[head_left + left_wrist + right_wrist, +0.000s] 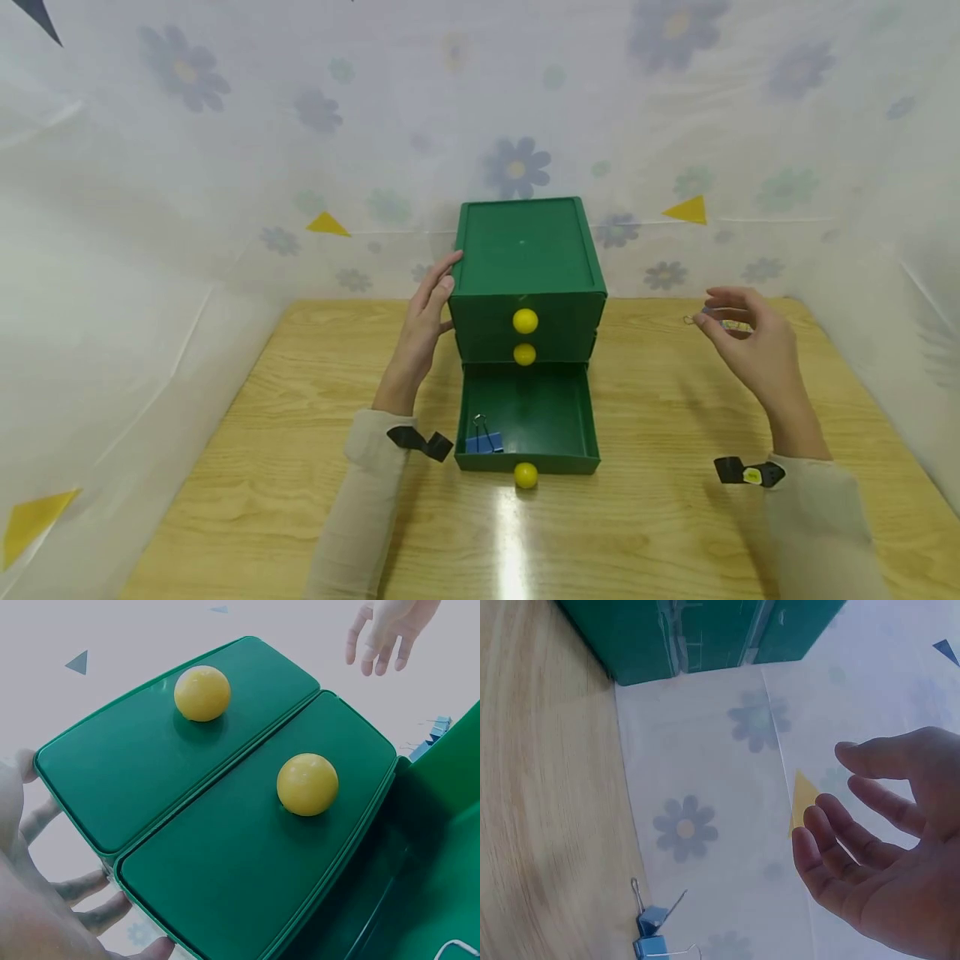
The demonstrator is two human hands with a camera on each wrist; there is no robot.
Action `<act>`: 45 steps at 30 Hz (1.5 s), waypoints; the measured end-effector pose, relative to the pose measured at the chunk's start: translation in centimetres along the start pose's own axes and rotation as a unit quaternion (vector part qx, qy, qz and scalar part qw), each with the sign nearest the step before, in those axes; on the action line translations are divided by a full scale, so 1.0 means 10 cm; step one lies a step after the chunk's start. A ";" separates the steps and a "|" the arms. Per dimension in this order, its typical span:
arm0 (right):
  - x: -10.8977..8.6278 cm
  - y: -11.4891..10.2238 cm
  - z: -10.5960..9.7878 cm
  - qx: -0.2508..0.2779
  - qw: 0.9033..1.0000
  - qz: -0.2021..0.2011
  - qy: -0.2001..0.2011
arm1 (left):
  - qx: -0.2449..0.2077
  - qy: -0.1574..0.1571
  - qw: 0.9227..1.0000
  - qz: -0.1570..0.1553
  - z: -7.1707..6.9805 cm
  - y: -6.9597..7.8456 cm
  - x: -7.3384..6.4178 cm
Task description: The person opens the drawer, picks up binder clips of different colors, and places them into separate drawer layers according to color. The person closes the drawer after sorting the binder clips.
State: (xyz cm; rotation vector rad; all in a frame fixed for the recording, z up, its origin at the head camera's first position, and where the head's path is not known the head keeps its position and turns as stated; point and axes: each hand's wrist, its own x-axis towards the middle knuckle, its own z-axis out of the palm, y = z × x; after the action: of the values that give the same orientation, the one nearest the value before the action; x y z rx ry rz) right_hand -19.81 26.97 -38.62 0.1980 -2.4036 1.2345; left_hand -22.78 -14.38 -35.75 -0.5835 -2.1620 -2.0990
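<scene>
A green drawer cabinet [528, 246] with yellow ball knobs stands on the table. Its bottom drawer [551, 408] is pulled out, and a blue binder clip [483, 442] lies in the front left corner of it. Against the cabinet's left side rests my left hand [422, 333], fingers extended along the wall. My right hand [757, 350] hovers at the right, above the table's far edge, its fingers loosely bent and nothing between them in the right wrist view. Blue binder clips [652, 934] with wire handles lie near that hand; in the head view its fingers partly hide them.
The wooden table [285, 475] has a pale flower-printed curtain [420, 158] behind it and at both sides. Two upper drawers, with yellow knobs [202, 694], are closed above the pulled-out one.
</scene>
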 end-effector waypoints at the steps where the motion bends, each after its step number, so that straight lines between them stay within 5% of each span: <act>1: 0.01 0.02 -0.02 0.001 1.000 0.003 0.002 | 0.000 0.000 1.000 0.000 0.00 0.00 0.00; 12: 0.13 0.29 -0.22 0.024 0.998 0.046 0.036 | -0.004 0.002 1.000 0.004 0.00 -0.02 0.04; 21: 0.17 0.53 -0.31 -0.020 0.995 0.077 0.055 | -0.003 0.001 1.000 0.002 -0.01 -0.02 0.00; 45: 0.12 1.24 -0.35 -0.004 0.982 0.186 -0.040 | 0.003 0.006 1.000 0.011 0.03 0.05 -0.02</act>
State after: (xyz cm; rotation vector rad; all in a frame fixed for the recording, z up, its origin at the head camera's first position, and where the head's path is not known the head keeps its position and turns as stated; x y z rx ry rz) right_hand -23.72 37.26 -45.46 -0.2209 -2.5938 1.3958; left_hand -22.39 -14.17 -35.34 -0.5890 -2.1441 -2.0786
